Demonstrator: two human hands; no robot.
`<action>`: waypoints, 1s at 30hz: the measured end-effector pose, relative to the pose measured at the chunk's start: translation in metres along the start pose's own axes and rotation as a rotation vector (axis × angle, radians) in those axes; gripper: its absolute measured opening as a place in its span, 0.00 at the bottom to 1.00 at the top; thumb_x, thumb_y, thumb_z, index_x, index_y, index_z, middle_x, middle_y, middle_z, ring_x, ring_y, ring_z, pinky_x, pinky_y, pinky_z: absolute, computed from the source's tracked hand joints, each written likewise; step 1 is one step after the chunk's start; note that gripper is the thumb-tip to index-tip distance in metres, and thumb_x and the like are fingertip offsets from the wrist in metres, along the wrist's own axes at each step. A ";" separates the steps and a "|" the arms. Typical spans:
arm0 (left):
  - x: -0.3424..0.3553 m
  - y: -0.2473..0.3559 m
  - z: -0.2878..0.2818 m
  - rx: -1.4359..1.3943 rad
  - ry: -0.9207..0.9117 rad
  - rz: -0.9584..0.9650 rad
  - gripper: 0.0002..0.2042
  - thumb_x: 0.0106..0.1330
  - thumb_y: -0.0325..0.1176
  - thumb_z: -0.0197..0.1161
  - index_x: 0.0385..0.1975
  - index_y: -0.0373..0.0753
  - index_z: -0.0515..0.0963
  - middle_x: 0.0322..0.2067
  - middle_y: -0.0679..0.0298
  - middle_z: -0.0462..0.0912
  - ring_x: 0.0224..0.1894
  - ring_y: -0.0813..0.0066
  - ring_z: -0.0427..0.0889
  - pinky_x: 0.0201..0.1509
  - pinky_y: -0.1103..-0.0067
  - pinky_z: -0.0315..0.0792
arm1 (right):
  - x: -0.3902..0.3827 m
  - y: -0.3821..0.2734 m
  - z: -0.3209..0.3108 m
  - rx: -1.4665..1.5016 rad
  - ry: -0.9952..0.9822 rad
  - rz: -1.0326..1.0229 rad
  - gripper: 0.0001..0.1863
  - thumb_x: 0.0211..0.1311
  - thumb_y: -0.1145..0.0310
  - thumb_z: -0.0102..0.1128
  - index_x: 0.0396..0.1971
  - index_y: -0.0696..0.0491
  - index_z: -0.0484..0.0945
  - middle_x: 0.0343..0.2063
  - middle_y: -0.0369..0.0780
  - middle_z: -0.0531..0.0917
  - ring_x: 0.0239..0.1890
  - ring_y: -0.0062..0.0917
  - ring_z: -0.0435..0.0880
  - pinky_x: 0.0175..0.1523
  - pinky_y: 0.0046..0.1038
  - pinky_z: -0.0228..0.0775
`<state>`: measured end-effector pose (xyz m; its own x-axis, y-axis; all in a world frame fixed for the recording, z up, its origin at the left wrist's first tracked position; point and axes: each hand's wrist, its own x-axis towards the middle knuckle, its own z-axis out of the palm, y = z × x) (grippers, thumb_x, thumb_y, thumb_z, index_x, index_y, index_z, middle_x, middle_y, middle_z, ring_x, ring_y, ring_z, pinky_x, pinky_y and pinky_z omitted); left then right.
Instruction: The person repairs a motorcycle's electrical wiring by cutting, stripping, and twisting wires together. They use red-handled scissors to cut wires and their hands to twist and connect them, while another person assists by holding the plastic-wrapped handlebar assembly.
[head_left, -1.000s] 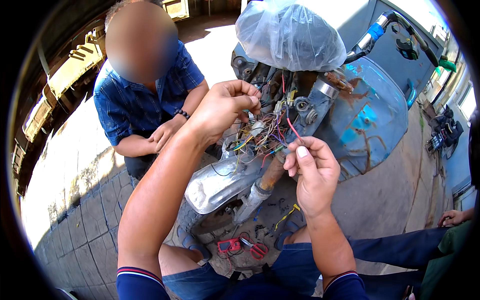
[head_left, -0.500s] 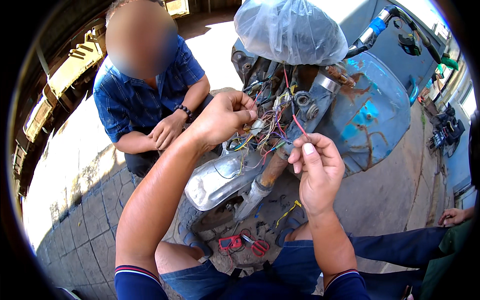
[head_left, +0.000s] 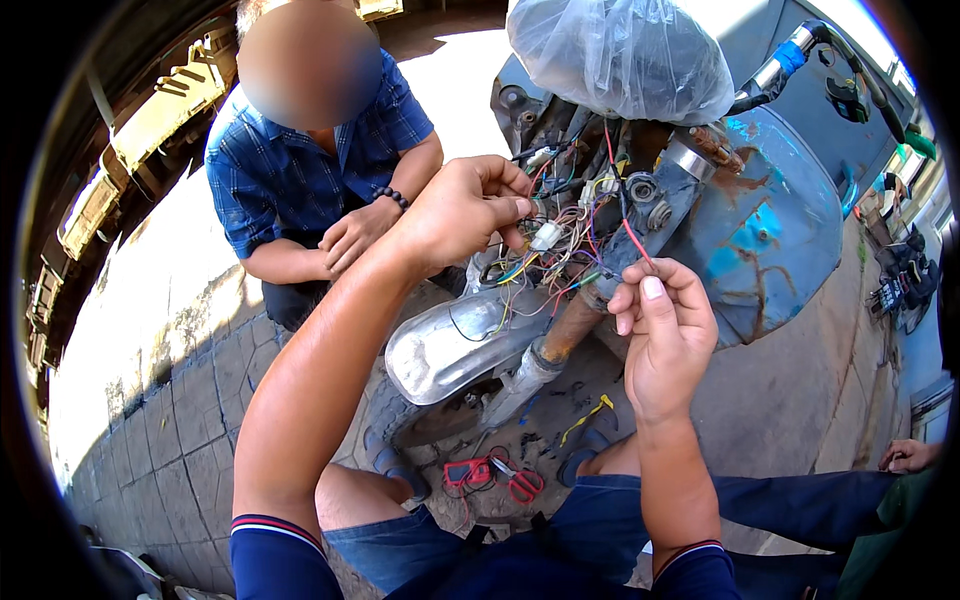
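Between the thumb and fingers of my right hand (head_left: 668, 335) is the end of a red wire (head_left: 634, 238), which runs up, partly in black sleeving, toward the motorcycle's front. My left hand (head_left: 465, 212) is closed in a pinch at the left side of the wiring, its fingertips on a thin wire that looks red. Between the hands, a tangle of multicoloured wires (head_left: 572, 240) hangs loose with a white plug connector (head_left: 546, 236) in it. Behind stands the stripped motorcycle front, with a rusty fork tube (head_left: 572, 332) and a silver front mudguard (head_left: 440, 350).
A clear plastic bag (head_left: 625, 60) covers the top of the motorcycle, beside a weathered blue panel (head_left: 765, 235). On the ground lie a red meter (head_left: 467, 472), red-handled scissors (head_left: 525, 486) and a yellow strip (head_left: 588, 420). A person (head_left: 310, 190) crouches left; another person's hand (head_left: 910, 456) shows right.
The whole scene has shifted to the right in the picture as my view turned. Both hands keep their grips, and the red wire stays in my right hand.
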<state>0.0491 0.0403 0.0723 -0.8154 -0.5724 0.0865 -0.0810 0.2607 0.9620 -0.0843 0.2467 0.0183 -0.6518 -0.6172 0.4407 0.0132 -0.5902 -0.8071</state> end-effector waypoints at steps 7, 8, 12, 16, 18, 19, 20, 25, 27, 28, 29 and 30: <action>-0.042 -0.022 0.006 0.324 0.105 0.174 0.11 0.67 0.26 0.67 0.46 0.30 0.79 0.37 0.66 0.84 0.36 0.84 0.78 0.39 0.83 0.74 | 0.001 0.001 -0.004 0.007 0.002 -0.006 0.09 0.74 0.76 0.53 0.48 0.63 0.76 0.41 0.42 0.84 0.33 0.19 0.82 0.35 0.18 0.71; -0.050 -0.025 0.010 0.346 0.107 0.163 0.12 0.66 0.27 0.68 0.46 0.30 0.79 0.37 0.67 0.84 0.35 0.85 0.78 0.39 0.83 0.74 | 0.001 0.001 -0.003 0.010 -0.001 -0.005 0.09 0.74 0.76 0.53 0.48 0.63 0.76 0.41 0.42 0.84 0.33 0.19 0.82 0.35 0.18 0.71; -0.059 -0.043 0.024 0.359 0.066 0.162 0.14 0.66 0.28 0.69 0.48 0.30 0.79 0.36 0.67 0.83 0.34 0.87 0.74 0.38 0.82 0.73 | 0.000 0.003 -0.004 0.011 0.001 0.003 0.09 0.74 0.76 0.53 0.48 0.63 0.76 0.41 0.42 0.85 0.33 0.19 0.82 0.35 0.18 0.71; -0.057 -0.053 0.018 0.129 0.030 0.061 0.11 0.69 0.28 0.67 0.47 0.31 0.79 0.36 0.69 0.83 0.36 0.88 0.75 0.39 0.84 0.71 | 0.000 0.001 -0.004 0.007 -0.003 0.004 0.09 0.74 0.76 0.53 0.48 0.63 0.76 0.41 0.42 0.85 0.33 0.18 0.82 0.34 0.18 0.71; -0.058 -0.049 0.015 -0.042 0.010 0.020 0.10 0.71 0.30 0.66 0.46 0.32 0.80 0.35 0.69 0.83 0.36 0.88 0.75 0.40 0.85 0.70 | 0.000 0.000 -0.005 -0.002 -0.004 0.006 0.09 0.74 0.75 0.53 0.48 0.63 0.76 0.41 0.42 0.85 0.33 0.18 0.82 0.34 0.17 0.71; -0.058 -0.047 0.014 -0.128 0.002 -0.003 0.10 0.71 0.31 0.65 0.46 0.33 0.81 0.35 0.69 0.84 0.36 0.87 0.75 0.40 0.85 0.69 | 0.000 0.000 -0.006 -0.004 -0.006 0.007 0.09 0.74 0.75 0.53 0.48 0.63 0.76 0.41 0.42 0.85 0.33 0.18 0.82 0.34 0.17 0.71; -0.058 -0.047 0.015 -0.165 -0.004 0.014 0.10 0.72 0.33 0.65 0.45 0.34 0.81 0.34 0.69 0.84 0.35 0.87 0.76 0.38 0.86 0.68 | 0.000 0.001 -0.007 -0.005 -0.008 0.008 0.09 0.74 0.75 0.53 0.48 0.63 0.76 0.41 0.42 0.85 0.33 0.18 0.82 0.34 0.17 0.71; -0.061 -0.042 0.017 -0.199 -0.025 -0.038 0.10 0.70 0.31 0.66 0.45 0.33 0.82 0.34 0.69 0.85 0.37 0.86 0.78 0.42 0.85 0.71 | 0.000 0.001 -0.007 -0.008 -0.016 0.023 0.09 0.74 0.75 0.54 0.48 0.63 0.76 0.42 0.41 0.85 0.33 0.18 0.82 0.34 0.17 0.71; -0.062 -0.040 0.020 -0.184 -0.025 -0.051 0.09 0.69 0.28 0.67 0.45 0.31 0.82 0.35 0.68 0.85 0.39 0.86 0.79 0.45 0.84 0.72 | 0.000 0.000 -0.007 -0.003 -0.018 0.027 0.09 0.74 0.76 0.53 0.48 0.63 0.76 0.42 0.41 0.85 0.33 0.18 0.83 0.34 0.17 0.71; -0.062 -0.041 0.022 -0.172 -0.025 -0.057 0.09 0.69 0.27 0.67 0.45 0.31 0.82 0.36 0.68 0.85 0.40 0.85 0.79 0.47 0.83 0.73 | -0.001 0.000 -0.008 -0.019 -0.023 0.025 0.09 0.74 0.76 0.53 0.49 0.63 0.75 0.44 0.42 0.84 0.35 0.18 0.83 0.34 0.17 0.71; -0.062 -0.041 0.023 -0.160 -0.024 -0.064 0.09 0.69 0.26 0.67 0.46 0.30 0.82 0.37 0.67 0.85 0.42 0.84 0.80 0.49 0.82 0.74 | -0.001 0.001 -0.009 -0.035 -0.028 0.023 0.10 0.74 0.76 0.54 0.50 0.63 0.75 0.46 0.42 0.84 0.36 0.18 0.83 0.35 0.17 0.72; -0.062 -0.042 0.024 -0.144 -0.027 -0.048 0.09 0.69 0.25 0.67 0.46 0.29 0.82 0.38 0.66 0.85 0.43 0.83 0.80 0.51 0.82 0.74 | -0.003 0.001 -0.010 -0.051 -0.032 0.020 0.11 0.73 0.77 0.54 0.51 0.63 0.74 0.47 0.43 0.83 0.37 0.18 0.84 0.35 0.17 0.72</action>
<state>0.0893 0.0833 0.0202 -0.8279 -0.5599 0.0343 -0.0391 0.1186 0.9922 -0.0901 0.2531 0.0129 -0.6270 -0.6457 0.4359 -0.0134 -0.5505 -0.8347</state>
